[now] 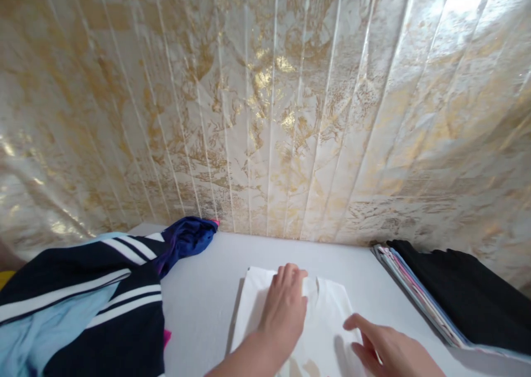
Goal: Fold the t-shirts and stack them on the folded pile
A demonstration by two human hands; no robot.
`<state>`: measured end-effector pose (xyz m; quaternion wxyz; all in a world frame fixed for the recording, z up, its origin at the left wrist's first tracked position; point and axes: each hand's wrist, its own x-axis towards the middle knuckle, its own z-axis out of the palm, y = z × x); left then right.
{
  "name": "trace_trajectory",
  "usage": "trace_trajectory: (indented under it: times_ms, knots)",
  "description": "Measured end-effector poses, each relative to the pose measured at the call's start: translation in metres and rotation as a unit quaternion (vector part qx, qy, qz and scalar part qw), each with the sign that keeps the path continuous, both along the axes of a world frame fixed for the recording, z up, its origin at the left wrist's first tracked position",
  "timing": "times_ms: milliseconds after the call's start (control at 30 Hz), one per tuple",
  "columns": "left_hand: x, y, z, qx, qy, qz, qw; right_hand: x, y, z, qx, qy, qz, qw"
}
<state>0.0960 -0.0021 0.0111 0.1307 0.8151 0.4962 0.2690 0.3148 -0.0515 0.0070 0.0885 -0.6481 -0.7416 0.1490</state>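
Note:
A white folded shirt (326,316) lies on the light-coloured surface in front of me, its collar at the far end. My left hand (287,302) rests on top of it near the collar, fingers stretched forward and slightly bent, holding nothing that I can see. Over the shirt's right edge is my right hand (384,344), with its index finger and thumb apart and nothing visible between them. Its other fingers are partly hidden. Faint brownish print or marks show on the shirt's near part, which the frame cuts off.
To the left lies a loose heap with a navy jacket (136,333) with white stripes, light blue cloth and a dark blue shiny garment (193,239). A stack of folded clothes (468,294), black on top, stands at the right. Behind the white surface (199,305) rises a gold-patterned curtain (265,117).

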Motion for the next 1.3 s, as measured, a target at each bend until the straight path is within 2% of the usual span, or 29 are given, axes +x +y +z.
trace_trajectory:
  times_ms: [100, 167, 267, 400, 500, 567, 700, 800, 1000, 1133, 1300]
  knots:
    - [-0.062, -0.033, -0.018, 0.042, -0.042, 0.109, 0.992, -0.048, 0.029, 0.037, 0.044, 0.051, 0.070, 0.995]
    - [-0.090, -0.049, -0.034, 0.057, -0.061, 0.170, 0.982, -0.085, 0.053, 0.047, 0.069, 0.084, 0.131, 0.985]
    - [-0.106, -0.058, -0.052, 0.049, -0.067, 0.207, 0.975, -0.133, 0.091, 0.040, 0.081, 0.093, 0.178, 0.976]
    - [-0.101, -0.054, -0.056, 0.000, -0.060, 0.204, 0.977, -0.165, 0.122, 0.018, 0.062, 0.058, 0.174, 0.981]
    - [-0.100, -0.054, -0.054, -0.027, -0.067, 0.192, 0.979, -0.165, 0.125, 0.013, 0.048, 0.073, 0.206, 0.975]
    - [-0.101, -0.055, -0.051, -0.030, -0.072, 0.187, 0.979, -0.160, 0.122, 0.017, 0.027, 0.129, 0.248, 0.960]
    - [-0.102, -0.059, -0.044, -0.042, -0.067, 0.186, 0.979, -0.148, 0.118, 0.027, -0.095, 0.291, 0.323, 0.895]
    - [-0.101, -0.060, -0.040, -0.057, -0.058, 0.185, 0.979, -0.144, 0.119, 0.027, -0.163, 0.357, 0.319, 0.862]
    - [-0.103, -0.060, -0.029, -0.096, -0.049, 0.195, 0.975, -0.142, 0.124, 0.015, -0.176, 0.444, 0.241, 0.845]
    - [-0.104, -0.059, -0.020, -0.115, 0.001, 0.179, 0.977, -0.142, 0.126, 0.012, -0.174, 0.454, 0.237, 0.841]
    - [-0.101, -0.053, -0.009, -0.146, 0.014, 0.198, 0.969, -0.144, 0.128, 0.009, -0.149, 0.449, 0.248, 0.846]
